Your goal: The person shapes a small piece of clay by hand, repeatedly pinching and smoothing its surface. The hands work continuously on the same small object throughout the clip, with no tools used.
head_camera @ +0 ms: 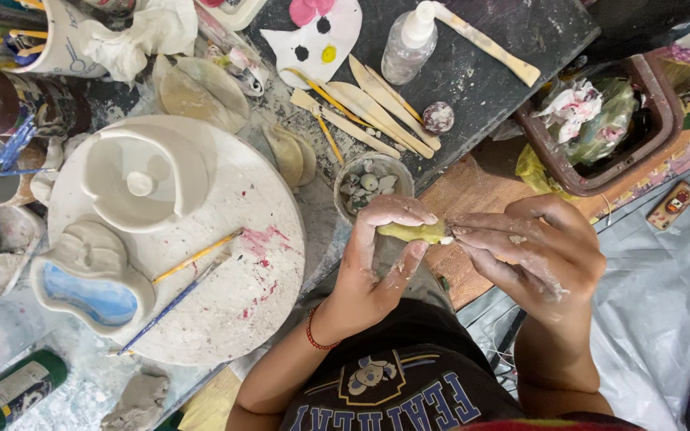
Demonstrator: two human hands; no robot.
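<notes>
My left hand point(377, 259) is closed around a small yellow sponge-like piece point(413, 231), pinching it between thumb and fingers. My right hand point(541, 251), smeared with pale clay, meets it from the right and its fingertips touch the piece's end. Both hands hover over the table's near edge, just below a small cup of pebble-like bits point(370, 185). A red string bracelet point(313, 334) circles my left wrist.
A round white turntable point(241, 279) carries a white clay dish point(141, 179), a blue-glazed dish point(93, 295) and two brushes point(193, 257). Wooden modelling tools point(377, 108) and a spray bottle point(409, 44) lie on a dark board. A brown bin point(664, 112) stands at right.
</notes>
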